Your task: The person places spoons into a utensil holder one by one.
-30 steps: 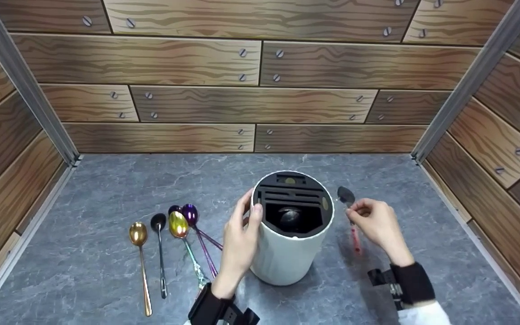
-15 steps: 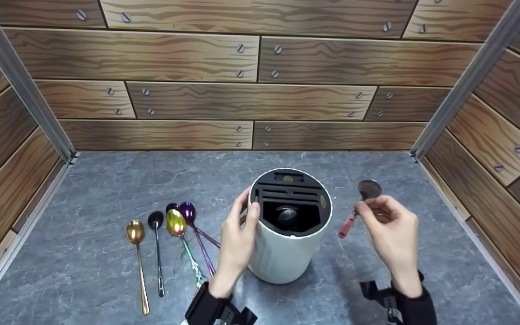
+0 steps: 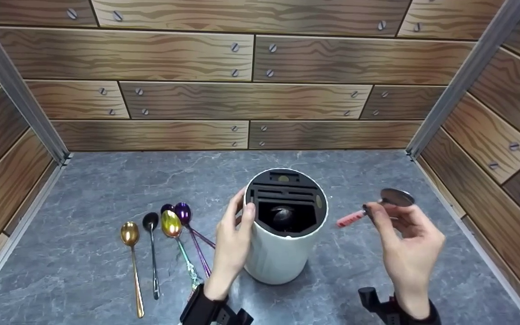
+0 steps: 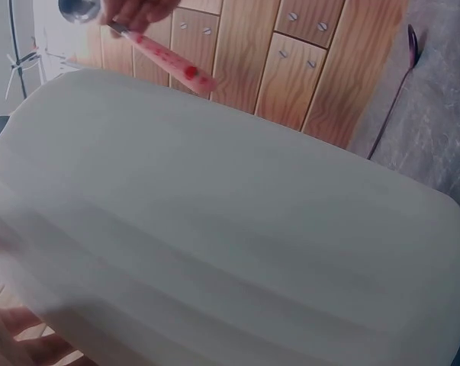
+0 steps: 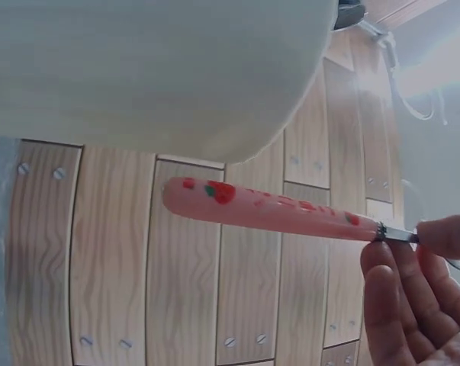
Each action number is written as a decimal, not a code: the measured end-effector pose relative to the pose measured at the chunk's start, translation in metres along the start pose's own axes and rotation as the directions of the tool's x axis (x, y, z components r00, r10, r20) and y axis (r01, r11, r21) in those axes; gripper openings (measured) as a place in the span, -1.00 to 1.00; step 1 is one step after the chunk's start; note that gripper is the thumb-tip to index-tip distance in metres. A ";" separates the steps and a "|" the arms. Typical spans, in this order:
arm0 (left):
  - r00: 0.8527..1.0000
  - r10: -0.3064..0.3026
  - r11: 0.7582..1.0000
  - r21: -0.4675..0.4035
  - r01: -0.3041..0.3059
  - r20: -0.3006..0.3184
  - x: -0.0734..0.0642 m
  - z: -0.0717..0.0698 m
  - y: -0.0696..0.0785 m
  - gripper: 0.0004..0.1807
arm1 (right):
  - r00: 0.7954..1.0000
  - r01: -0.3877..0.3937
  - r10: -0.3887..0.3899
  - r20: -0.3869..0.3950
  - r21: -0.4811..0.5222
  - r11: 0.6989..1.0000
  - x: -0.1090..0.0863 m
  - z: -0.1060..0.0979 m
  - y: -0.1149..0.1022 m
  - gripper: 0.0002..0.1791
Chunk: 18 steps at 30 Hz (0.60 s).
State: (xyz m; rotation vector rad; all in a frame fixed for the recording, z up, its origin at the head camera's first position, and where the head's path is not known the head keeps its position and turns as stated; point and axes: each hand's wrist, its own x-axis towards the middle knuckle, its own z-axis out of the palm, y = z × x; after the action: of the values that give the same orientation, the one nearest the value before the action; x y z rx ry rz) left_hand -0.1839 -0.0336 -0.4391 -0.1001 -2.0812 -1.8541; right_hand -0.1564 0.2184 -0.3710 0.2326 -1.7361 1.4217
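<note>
My right hand [image 3: 411, 246] pinches a spoon by its metal neck, right of the holder. Its pink handle [image 5: 275, 212], printed with strawberries, points left toward the holder, and its silver bowl [image 3: 397, 197] sticks out beyond the fingertips. The left hand [image 3: 234, 243] grips the side of a white cylindrical utensil holder [image 3: 278, 259], thumb near the rim and fingers around the far side. The holder stands upright with a black slotted insert on top. Inside its large opening shows the dark bowl of another spoon [image 3: 283, 217]. In the left wrist view the holder's wall hides most of the surface.
Left of the holder lie a gold spoon [image 3: 130, 234], a black spoon [image 3: 150, 221], a spoon with a yellow bowl and green handle [image 3: 171, 223], and purple spoons [image 3: 183, 212]. Wood-patterned walls [image 3: 188, 104] enclose the grey marbled surface [image 3: 93, 189].
The right hand has lifted the pink-handled spoon off the surface, moved it right and turned it, so its handle swings from pointing toward me to pointing left. The left hand keeps its grip on the holder.
</note>
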 end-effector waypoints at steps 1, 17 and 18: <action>1.000 -0.001 1.000 0.001 0.001 0.000 0.000 0.000 0.000 -0.51 | 1.000 0.007 -0.007 -0.014 0.021 1.000 -0.001 0.000 -0.002 -0.83; 1.000 -0.006 1.000 0.003 0.006 -0.002 0.001 -0.001 0.002 -0.50 | 0.982 0.158 -0.099 -0.162 0.407 0.900 -0.014 0.018 -0.030 -0.89; 1.000 -0.005 1.000 0.005 0.005 0.000 0.001 -0.001 0.002 -0.50 | 0.979 0.166 -0.099 -0.175 0.423 0.891 -0.015 0.019 -0.031 -0.87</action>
State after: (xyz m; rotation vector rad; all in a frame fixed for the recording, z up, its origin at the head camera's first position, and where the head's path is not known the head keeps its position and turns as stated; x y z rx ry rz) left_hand -0.1839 -0.0348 -0.4371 -0.0934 -2.0881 -1.8511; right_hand -0.1377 0.1860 -0.3593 0.4653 -1.2373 1.6672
